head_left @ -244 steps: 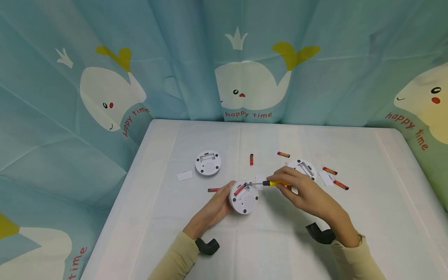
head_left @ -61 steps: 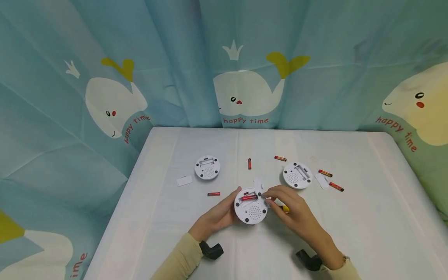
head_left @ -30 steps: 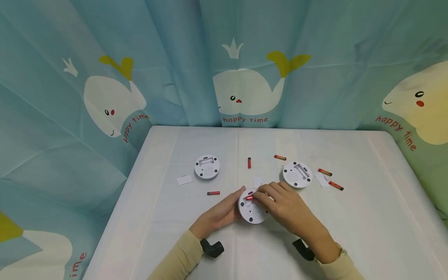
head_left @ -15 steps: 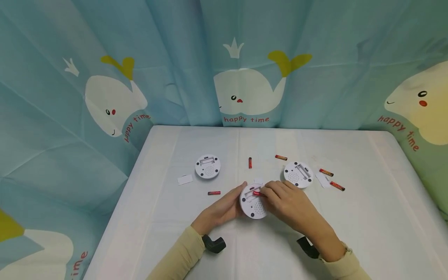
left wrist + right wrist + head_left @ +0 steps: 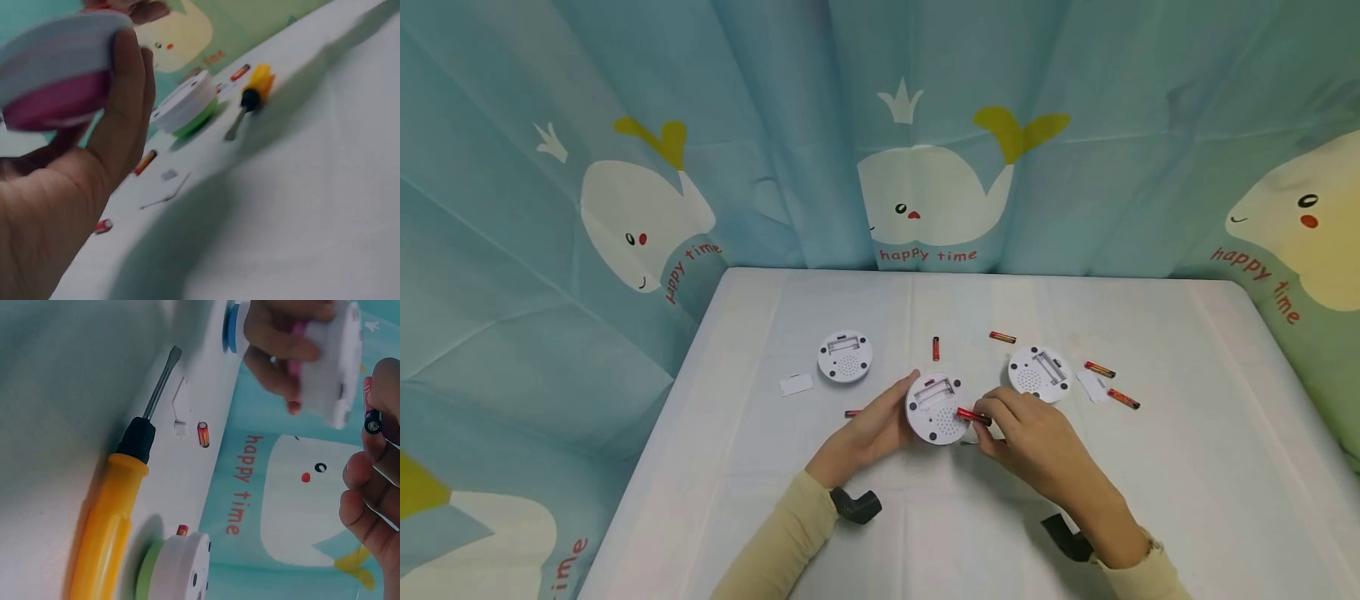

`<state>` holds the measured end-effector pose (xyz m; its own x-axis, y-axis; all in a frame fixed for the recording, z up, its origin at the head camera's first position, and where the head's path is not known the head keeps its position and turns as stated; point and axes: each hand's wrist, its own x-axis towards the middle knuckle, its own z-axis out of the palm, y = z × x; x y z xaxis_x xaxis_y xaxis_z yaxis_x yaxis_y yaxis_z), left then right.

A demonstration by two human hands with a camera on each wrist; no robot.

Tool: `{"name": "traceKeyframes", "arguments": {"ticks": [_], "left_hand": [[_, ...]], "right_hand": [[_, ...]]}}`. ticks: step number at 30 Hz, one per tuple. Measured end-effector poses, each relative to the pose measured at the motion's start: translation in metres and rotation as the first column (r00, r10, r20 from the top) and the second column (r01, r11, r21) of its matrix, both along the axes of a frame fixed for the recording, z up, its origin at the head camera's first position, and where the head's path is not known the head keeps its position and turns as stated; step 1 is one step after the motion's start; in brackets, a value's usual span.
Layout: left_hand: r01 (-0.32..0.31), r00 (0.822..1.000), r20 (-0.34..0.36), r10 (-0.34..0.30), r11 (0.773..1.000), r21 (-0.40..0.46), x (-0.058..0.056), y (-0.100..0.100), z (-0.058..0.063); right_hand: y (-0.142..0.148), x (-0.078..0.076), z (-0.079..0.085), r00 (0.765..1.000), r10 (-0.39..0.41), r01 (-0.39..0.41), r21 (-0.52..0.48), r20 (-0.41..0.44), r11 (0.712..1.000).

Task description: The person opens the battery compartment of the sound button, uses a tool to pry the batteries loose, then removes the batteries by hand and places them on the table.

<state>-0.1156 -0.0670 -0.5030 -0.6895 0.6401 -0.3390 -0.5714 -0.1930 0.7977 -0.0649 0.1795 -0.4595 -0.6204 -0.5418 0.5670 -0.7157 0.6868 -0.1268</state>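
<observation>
My left hand (image 5: 868,433) holds a round white device (image 5: 931,417), its underside with black feet and speaker holes turned up. In the left wrist view its lower side is pink. I see no battery in its uncovered battery compartment (image 5: 934,390). Between thumb and fingers, my right hand (image 5: 1037,442) pinches a red AAA-type battery (image 5: 976,417) just over the device's right edge. A yellow-handled screwdriver (image 5: 109,525) lies on the table below the right hand, with a flat-looking tip. In the head view the hand hides most of it.
Two similar devices lie underside up, one at back left (image 5: 846,357) and one at right (image 5: 1039,373). White covers (image 5: 796,384) (image 5: 1092,386) lie near them. Several loose batteries (image 5: 936,348) are scattered about. A curtain (image 5: 820,167) hangs behind the table.
Eight seconds ago my right hand worked the screwdriver at a battery in the device. Since then the screwdriver was laid down and the battery lifted out by my right hand.
</observation>
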Motion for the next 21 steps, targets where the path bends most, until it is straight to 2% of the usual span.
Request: {"name": "traceKeyframes", "arguments": {"ticks": [5, 11, 16, 21], "left_hand": [[-0.083, 0.996, 0.026, 0.082, 0.996, 0.033, -0.013, -0.006, 0.001], [-0.108, 0.994, 0.034, 0.106, 0.991, 0.08, -0.023, -0.014, 0.003], [-0.1, 0.995, 0.013, 0.1, 0.994, 0.048, -0.028, -0.016, 0.001], [-0.117, 0.991, -0.067, 0.113, 0.991, -0.059, -0.033, -0.011, 0.0]], "right_hand": [[0.004, 0.004, 0.0, 0.999, -0.026, 0.027, -0.023, 0.041, 0.999], [0.008, 0.008, -0.004, 0.998, -0.026, 0.03, -0.063, 0.056, 0.998], [0.011, 0.01, -0.008, 0.996, -0.021, 0.029, -0.093, 0.082, 0.995], [0.013, 0.013, -0.01, 0.994, -0.019, 0.032, -0.115, 0.107, 0.993]]}}
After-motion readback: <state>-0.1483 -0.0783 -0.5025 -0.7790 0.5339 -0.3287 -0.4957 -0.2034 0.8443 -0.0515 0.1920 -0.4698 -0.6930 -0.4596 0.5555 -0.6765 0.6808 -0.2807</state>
